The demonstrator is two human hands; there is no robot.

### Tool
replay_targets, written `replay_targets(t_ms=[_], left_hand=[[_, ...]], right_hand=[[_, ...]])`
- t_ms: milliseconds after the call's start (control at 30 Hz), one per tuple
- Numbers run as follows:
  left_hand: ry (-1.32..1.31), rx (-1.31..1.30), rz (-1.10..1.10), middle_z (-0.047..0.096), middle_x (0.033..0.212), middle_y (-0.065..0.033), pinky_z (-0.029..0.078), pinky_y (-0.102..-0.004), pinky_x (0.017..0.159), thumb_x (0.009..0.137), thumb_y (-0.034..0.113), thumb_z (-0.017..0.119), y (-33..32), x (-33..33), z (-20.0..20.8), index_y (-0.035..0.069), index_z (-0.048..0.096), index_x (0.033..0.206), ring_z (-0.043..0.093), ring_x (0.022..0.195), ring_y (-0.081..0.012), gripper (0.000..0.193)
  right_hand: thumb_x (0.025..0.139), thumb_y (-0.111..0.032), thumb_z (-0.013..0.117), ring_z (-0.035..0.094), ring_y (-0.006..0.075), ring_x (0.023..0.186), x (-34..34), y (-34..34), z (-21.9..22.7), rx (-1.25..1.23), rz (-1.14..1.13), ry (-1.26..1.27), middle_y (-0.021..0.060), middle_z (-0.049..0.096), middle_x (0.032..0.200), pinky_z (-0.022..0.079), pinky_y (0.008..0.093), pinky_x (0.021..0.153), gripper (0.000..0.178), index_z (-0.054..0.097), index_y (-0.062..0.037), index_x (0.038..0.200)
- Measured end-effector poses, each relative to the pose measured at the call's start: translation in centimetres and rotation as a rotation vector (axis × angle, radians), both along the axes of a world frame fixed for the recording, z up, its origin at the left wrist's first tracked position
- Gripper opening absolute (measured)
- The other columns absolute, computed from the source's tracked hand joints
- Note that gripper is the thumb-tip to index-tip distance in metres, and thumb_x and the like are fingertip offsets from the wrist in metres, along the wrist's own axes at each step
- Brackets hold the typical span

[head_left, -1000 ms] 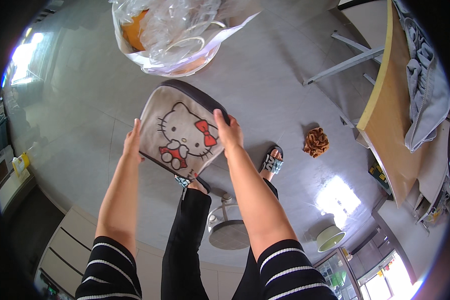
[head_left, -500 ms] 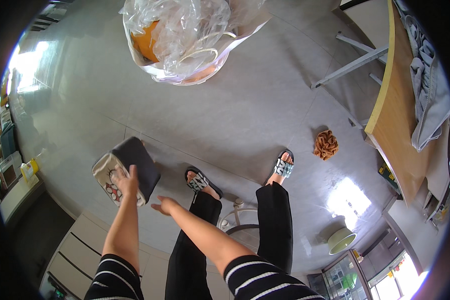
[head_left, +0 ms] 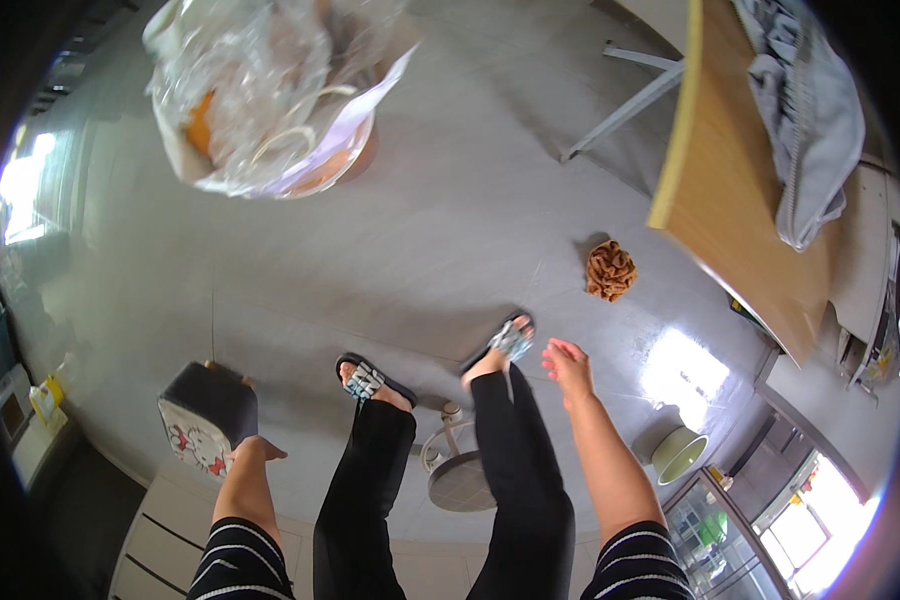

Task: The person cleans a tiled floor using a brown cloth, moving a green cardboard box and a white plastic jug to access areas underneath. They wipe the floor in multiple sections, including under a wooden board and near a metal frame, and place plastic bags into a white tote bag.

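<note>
A small padded footstool [head_left: 208, 410], dark on its sides with a cartoon cat print on its beige face, sits on the floor at the left. It seems tipped, with short wooden feet showing at its far side. My left hand [head_left: 257, 450] is at its near right corner, thumb spread away and the other fingers partly hidden against the stool. Over the floor to the right, my right hand [head_left: 568, 372] is held out with loosely bent fingers apart and nothing in them. Beyond it lies a crumpled brown cloth [head_left: 610, 270].
A bag [head_left: 315, 165] stuffed with clear plastic stands far left of centre. To the right is a wooden table [head_left: 745, 220] with a grey garment [head_left: 820, 130] on it. Between my legs stands a round stool [head_left: 458, 482]. A green basin [head_left: 680, 456] is at the lower right.
The footstool has shifted left and down in view, and my left hand has slid from its printed face to its corner. My right hand has swung right. The whole view has shifted.
</note>
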State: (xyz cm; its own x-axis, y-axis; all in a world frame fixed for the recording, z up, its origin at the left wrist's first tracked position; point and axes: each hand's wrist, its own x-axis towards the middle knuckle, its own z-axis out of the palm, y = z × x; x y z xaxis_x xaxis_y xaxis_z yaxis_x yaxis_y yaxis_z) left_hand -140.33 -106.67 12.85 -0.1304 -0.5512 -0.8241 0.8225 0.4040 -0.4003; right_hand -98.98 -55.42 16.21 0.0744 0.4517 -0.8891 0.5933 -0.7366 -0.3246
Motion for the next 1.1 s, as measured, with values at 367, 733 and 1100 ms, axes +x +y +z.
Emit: replay_targets(t_ms=[367,733,1100], left_hand=[[-0.149,1.709,1.157,0.055,0.136,-0.0166,0.04,-0.0393,0.105,0.094,0.025,0.061,45.8,9.6,9.0,0.002,0.047,0.139,0.052,0.127,-0.0265,0.053],[-0.118,2.806,-0.654,0.038,0.149,-0.0222,0.024,-0.0507,0.115,0.095,0.019,0.054,61.8,15.3,21.7,0.002,0.054,0.132,0.033,0.141,-0.0369,0.04],[-1.014,2.11,-0.743,0.048,0.143,-0.0147,0.022,-0.0579,0.114,0.084,0.028,0.07,62.3,22.5,-7.6,0.004,0.058,0.129,0.038,0.136,-0.0383,0.052]], right_hand=[[0.091,-0.027,0.067,0.062,0.0102,0.077,-0.8,2.8,-0.3,-0.002,-0.285,0.336,0.0045,0.067,0.1,0.049,0.0247,0.066,0.038,0.062,-0.0034,0.12],[0.087,-0.038,0.065,0.04,0.0317,0.136,7.7,13.9,-11.0,0.444,0.134,-0.228,0.0177,0.04,0.149,0.043,0.0418,0.106,0.059,0.048,-0.0147,0.139],[0.08,-0.045,0.07,0.027,0.0302,0.141,8.4,14.5,-25.3,0.694,0.423,-0.701,0.0075,0.03,0.154,0.035,0.0542,0.108,0.069,0.047,-0.0269,0.142]])
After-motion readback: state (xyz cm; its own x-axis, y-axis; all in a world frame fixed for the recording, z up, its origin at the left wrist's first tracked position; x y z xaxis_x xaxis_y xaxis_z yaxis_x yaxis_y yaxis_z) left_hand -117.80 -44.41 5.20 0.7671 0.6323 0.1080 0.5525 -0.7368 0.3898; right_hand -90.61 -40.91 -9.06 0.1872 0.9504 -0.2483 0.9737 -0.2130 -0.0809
